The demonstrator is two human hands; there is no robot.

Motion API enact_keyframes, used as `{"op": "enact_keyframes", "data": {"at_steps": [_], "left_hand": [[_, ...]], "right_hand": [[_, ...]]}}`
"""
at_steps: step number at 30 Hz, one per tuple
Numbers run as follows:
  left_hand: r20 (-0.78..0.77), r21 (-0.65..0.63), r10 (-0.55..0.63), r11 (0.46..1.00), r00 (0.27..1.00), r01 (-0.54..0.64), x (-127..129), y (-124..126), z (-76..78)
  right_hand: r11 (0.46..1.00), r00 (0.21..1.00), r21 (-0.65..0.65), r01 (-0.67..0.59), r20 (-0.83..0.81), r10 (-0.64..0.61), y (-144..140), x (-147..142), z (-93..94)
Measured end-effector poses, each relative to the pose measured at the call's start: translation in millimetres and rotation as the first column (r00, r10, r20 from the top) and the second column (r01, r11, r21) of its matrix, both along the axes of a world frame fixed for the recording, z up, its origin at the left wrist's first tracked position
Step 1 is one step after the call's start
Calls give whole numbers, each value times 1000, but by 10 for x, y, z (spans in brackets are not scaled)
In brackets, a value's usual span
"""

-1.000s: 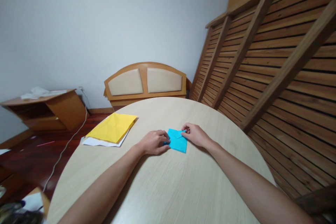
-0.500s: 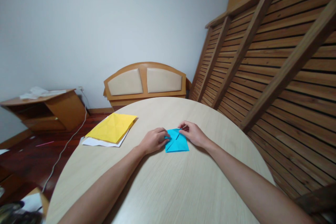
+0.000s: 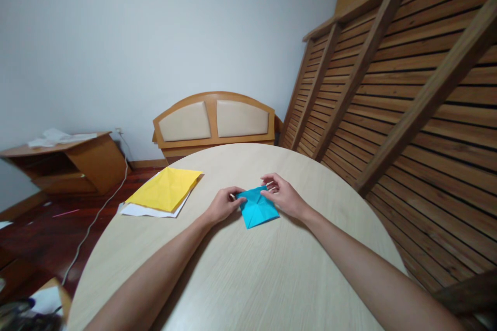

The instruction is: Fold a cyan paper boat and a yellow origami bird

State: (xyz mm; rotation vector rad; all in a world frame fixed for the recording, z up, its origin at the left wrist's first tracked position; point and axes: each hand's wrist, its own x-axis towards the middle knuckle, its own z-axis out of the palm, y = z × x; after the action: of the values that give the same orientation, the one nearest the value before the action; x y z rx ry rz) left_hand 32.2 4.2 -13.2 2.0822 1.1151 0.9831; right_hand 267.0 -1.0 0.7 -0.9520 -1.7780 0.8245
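Two hands share one folded blue paper [image 3: 257,208], lying near the middle of the round table [image 3: 248,279], toward its far edge. My left hand [image 3: 222,205] pinches its left corner, and my right hand [image 3: 284,197] pinches the upper right flap, likely to steady the fold. Yellow paper [image 3: 166,189] lies on white sheets [image 3: 149,210] at the table's left edge. No writing shows.

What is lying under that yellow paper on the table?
White sheets lie under the yellow paper; their edges stick out at its near and left sides. How many there are is hidden. They rest on the round table.
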Motion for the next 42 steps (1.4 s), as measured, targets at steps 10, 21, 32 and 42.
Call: {"op": "enact_keyframes", "data": {"at_steps": [10,21,32,42], "left_hand": [[243,43,106,992,964,-120,-86,94,-1],[254,74,82,992,964,-104,-55,85,-22],[-55,530,19,848,998,13,-106,52,-20],[-451,496,5,832,893,246,-108,6,-17]], "right_hand": [[999,990,-25,-39,136,42,-39,-2,9],[973,973,214,83,194,-126,2,45,63],[960,976,279,0,209,-61,41,87,-7],[948,876,272,-165,481,14,31,123,-43]]}}
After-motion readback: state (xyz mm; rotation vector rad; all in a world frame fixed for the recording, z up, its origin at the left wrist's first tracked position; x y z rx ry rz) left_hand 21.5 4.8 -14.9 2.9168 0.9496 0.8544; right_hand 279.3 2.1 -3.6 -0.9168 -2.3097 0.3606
